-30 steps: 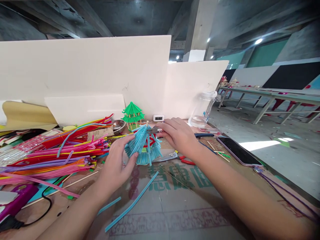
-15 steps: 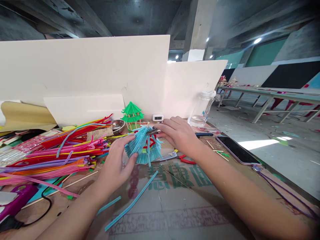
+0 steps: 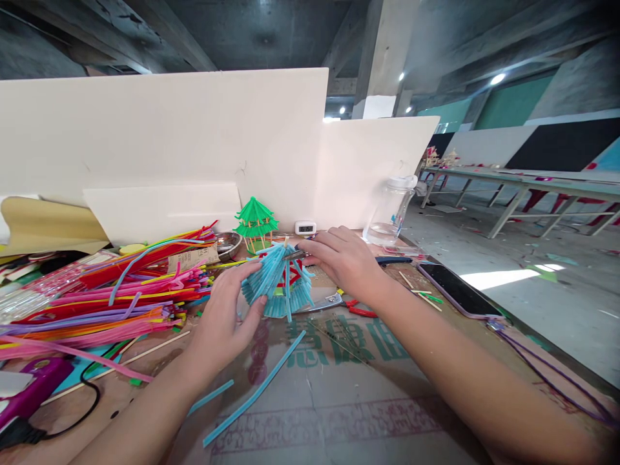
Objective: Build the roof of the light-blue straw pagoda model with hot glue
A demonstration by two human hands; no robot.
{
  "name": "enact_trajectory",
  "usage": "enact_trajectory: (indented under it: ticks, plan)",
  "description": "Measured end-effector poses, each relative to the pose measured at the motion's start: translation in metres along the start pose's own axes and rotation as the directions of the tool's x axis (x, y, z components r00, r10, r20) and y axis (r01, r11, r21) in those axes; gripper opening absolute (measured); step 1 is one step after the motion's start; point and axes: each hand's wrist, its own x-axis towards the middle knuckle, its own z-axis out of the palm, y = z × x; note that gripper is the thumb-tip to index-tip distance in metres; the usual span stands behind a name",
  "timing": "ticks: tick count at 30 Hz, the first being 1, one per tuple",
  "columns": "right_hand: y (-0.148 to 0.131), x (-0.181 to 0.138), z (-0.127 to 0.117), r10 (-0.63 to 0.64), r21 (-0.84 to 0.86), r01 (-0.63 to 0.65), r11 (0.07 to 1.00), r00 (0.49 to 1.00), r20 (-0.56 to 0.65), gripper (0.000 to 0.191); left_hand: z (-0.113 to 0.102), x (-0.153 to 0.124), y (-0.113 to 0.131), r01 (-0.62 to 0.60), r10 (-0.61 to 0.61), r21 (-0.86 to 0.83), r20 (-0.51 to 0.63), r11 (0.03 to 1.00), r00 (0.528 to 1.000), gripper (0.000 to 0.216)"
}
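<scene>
A small model pavilion with a roof of light-blue pipe cleaners (image 3: 278,284) stands on the table in front of me. My left hand (image 3: 223,315) grips its left side, fingers closed on the roof's edge. My right hand (image 3: 341,260) is closed on a small metal tool (image 3: 294,254) whose tip touches the roof's top. A red frame shows under the blue roof.
A heap of coloured pipe cleaners (image 3: 116,290) lies at the left. Behind stand a green model pavilion (image 3: 256,223), a small digital clock (image 3: 305,227) and a clear jar (image 3: 392,210). A phone (image 3: 458,290), scissors (image 3: 334,301) and loose blue pipe-cleaner pieces (image 3: 256,391) lie around; white boards (image 3: 169,135) wall the back.
Hardly anything differs: my right hand with the tool has shifted slightly left and up at the roof's top. My left hand stays on the blue roof.
</scene>
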Motion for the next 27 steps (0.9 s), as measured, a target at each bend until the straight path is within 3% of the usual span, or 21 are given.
enact_trajectory:
  ticks: [27]
  plan:
    - [0.0002,0.0,-0.0033,0.037,-0.035,-0.037,0.999,0.999,0.022,0.028,0.0004,-0.0002,0.0005,0.022,-0.022,-0.005,0.013,1.0,1.0,0.052]
